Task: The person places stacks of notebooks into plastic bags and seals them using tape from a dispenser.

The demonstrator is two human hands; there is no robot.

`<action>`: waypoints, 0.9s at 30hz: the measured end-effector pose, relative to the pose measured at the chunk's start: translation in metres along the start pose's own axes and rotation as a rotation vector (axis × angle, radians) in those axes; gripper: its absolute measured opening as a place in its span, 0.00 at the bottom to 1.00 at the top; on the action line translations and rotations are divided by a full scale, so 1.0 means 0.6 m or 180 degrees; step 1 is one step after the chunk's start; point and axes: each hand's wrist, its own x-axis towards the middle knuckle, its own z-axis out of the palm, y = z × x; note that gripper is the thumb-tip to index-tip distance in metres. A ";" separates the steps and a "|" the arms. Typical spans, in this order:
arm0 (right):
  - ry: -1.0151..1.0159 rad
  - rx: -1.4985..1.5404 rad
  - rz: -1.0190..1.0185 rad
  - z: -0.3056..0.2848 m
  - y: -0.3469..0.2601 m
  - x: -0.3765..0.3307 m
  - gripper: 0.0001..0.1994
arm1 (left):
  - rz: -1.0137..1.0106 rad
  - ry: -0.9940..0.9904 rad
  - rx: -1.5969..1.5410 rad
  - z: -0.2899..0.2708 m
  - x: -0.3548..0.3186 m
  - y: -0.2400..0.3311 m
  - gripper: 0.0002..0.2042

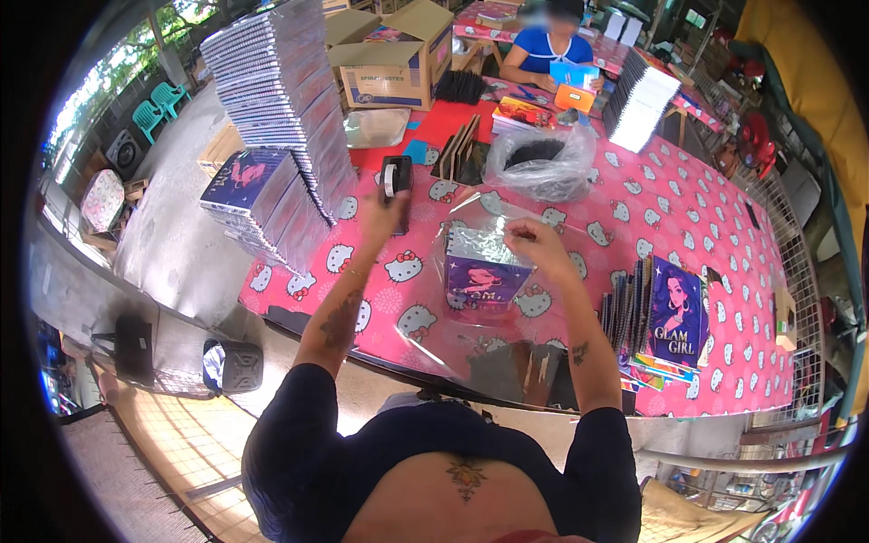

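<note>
My left hand [387,215] reaches forward to a black tape dispenser [405,172] holding a white-rimmed roll. Its fingers close at the near end; whether they also hold tape is hidden. In front of me, a purple spiral notebook [480,285] with a pink-haired figure lies in a clear plastic sleeve [434,312], whose upper part spreads loosely past the notebook. Over the notebook's upper right corner is my right hand [536,244], fingers pinched together. What sits between those fingertips is too small to make out.
A tall stack of wrapped notebooks [272,81] rises at the left, beside a lower stack [249,181]. More notebooks [679,312] stand at the right. Beyond are a plastic bag [575,172], an open carton [389,81] and a seated person [554,50] handling booklets.
</note>
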 end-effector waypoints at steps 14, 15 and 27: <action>-0.0216 -0.0212 -0.0359 0.036 -0.017 0.000 0.29 | -0.0714 0.0098 -0.0599 0.001 -0.024 -0.254 0.06; -0.0222 -0.0253 -0.0443 0.041 -0.027 0.003 0.31 | -0.0303 0.0201 0.0898 -0.018 -0.005 -0.248 0.06; 0.0178 -0.0154 -0.0066 0.038 -0.055 -0.018 0.39 | 0.1287 -0.5033 0.0767 0.148 0.091 0.179 0.15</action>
